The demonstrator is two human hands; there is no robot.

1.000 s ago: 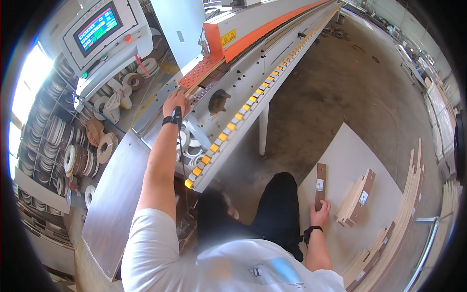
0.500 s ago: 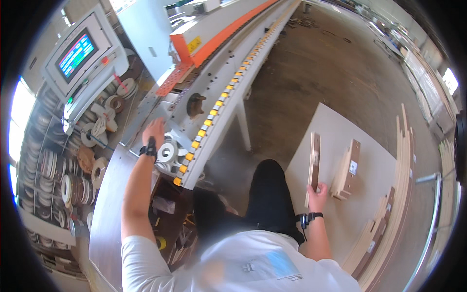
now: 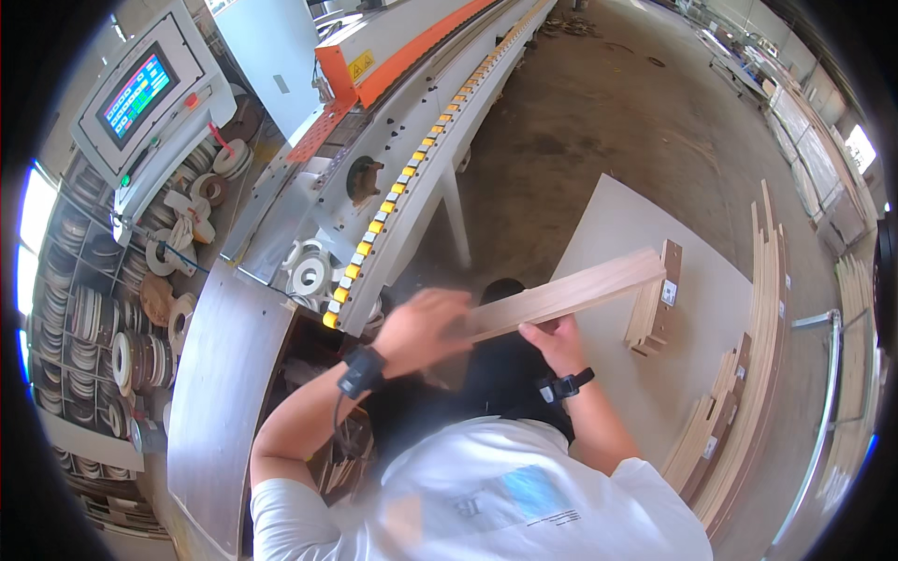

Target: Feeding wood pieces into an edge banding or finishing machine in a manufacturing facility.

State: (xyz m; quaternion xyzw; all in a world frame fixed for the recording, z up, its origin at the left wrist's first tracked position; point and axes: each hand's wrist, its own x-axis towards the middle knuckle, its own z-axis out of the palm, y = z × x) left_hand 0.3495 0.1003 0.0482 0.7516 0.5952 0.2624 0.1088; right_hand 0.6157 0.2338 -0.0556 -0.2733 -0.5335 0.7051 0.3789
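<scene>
A pale wooden strip (image 3: 571,290) is held up in front of my legs, tilted with its right end farther away. My right hand (image 3: 558,343) grips it from below near the middle, thumb along the near edge. My left hand (image 3: 426,329) is at the strip's left end; motion smears its fingers, so whether they grip it is unclear. Just beyond the strip's right end, a short stack of wooden strips (image 3: 647,313) with a white label lies on a large pale board (image 3: 599,224).
To the left stands a long machine with yellow rollers (image 3: 375,226) and an orange guard (image 3: 339,79). A control screen (image 3: 136,98) hangs over racks of edging rolls (image 3: 140,365). A curved table (image 3: 229,374) is at my left; longer strips (image 3: 748,411) and a metal rail (image 3: 828,402) lie right.
My left hand has left the machine's near end and come across to the strip. My right hand has raised the strip from the pale board and swung it crosswise before me.
</scene>
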